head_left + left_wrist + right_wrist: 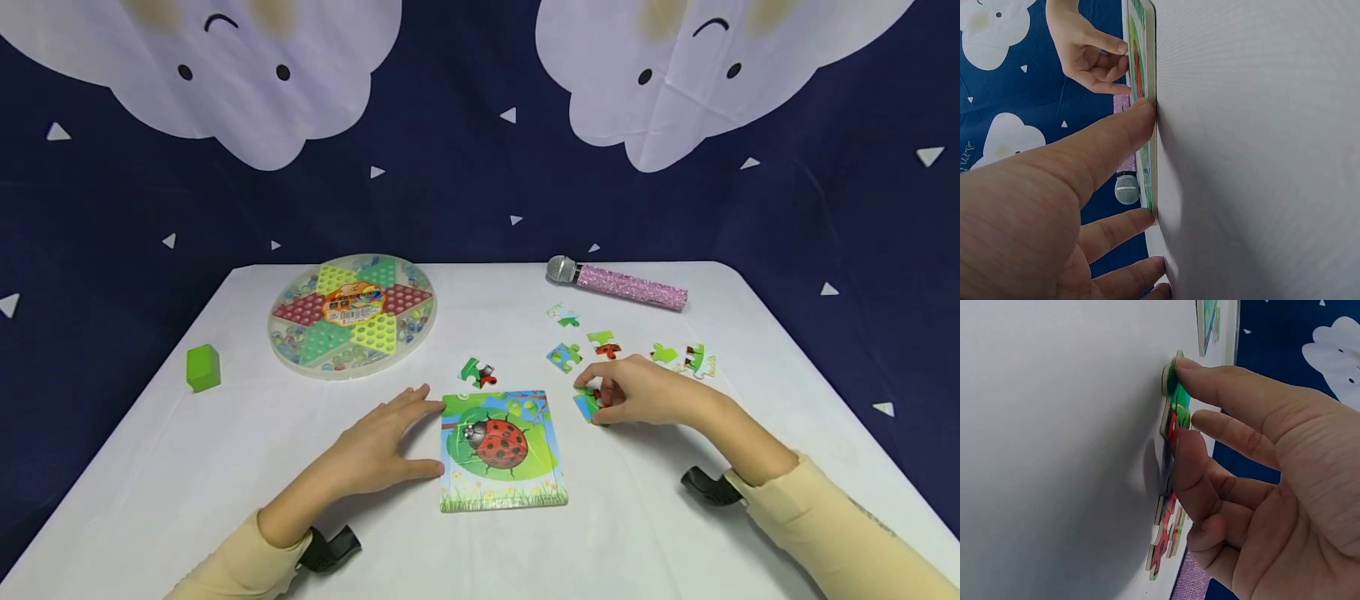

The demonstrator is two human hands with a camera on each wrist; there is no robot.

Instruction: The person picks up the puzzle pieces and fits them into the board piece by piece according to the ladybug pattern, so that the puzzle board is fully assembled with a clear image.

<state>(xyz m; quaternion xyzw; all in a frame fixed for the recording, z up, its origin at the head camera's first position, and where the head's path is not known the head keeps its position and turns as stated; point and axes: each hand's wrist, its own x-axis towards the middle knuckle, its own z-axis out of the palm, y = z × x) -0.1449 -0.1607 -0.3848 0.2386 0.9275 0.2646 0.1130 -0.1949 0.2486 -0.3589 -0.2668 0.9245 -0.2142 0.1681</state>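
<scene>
A square puzzle board (502, 446) with a red ladybug on a green leaf lies flat near the front of the table. My left hand (378, 446) is at its left side, thumb and index fingertip touching the edge, fingers spread and fairly straight. To the right of the board, my right hand (645, 390) pinches a blue and green puzzle piece (585, 406) between thumb and finger, low over the table. Fingers partly cover that piece. A green and red puzzle piece (477, 373) lies just behind the board.
Several loose puzzle pieces lie behind and beside my right hand, among them a blue-green one (564, 357) and a green-red one (606, 344). Farther back are a pink glitter microphone (630, 285) and a round marble board game (352, 317). A green block (203, 367) stands far left.
</scene>
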